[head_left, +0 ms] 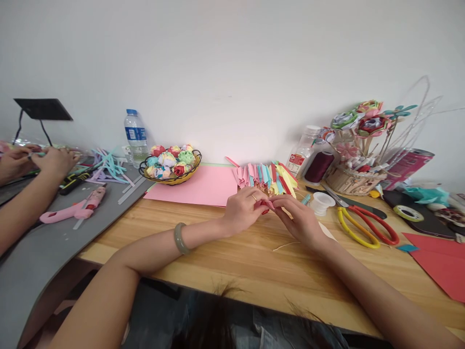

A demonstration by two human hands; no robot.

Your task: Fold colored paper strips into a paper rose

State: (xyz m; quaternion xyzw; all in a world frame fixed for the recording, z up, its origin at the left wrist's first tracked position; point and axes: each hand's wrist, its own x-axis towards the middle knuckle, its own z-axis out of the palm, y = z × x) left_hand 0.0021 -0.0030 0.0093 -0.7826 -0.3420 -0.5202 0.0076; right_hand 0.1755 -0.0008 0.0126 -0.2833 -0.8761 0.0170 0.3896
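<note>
My left hand (242, 212) and my right hand (298, 215) meet above the wooden table, fingertips together. Between them is a small pink and red paper piece (267, 206), mostly covered by the fingers. Both hands are closed on it. Just behind them lies a row of folded paper strips (259, 175) in pink, blue, yellow and red. Pink paper sheets (196, 186) lie to the left, partly under a basket of paper flowers (170, 165). Right of my right hand stands a white spool (321, 202), with red and yellow scissors (363, 224) beyond it.
Another person's hands (56, 162) work at the far left, near a pink glue gun (78, 208) on a grey table. A water bottle (136, 138), purple thread spool (318, 167) and flower basket (356, 179) stand at the back. Red paper (441, 261) lies at right.
</note>
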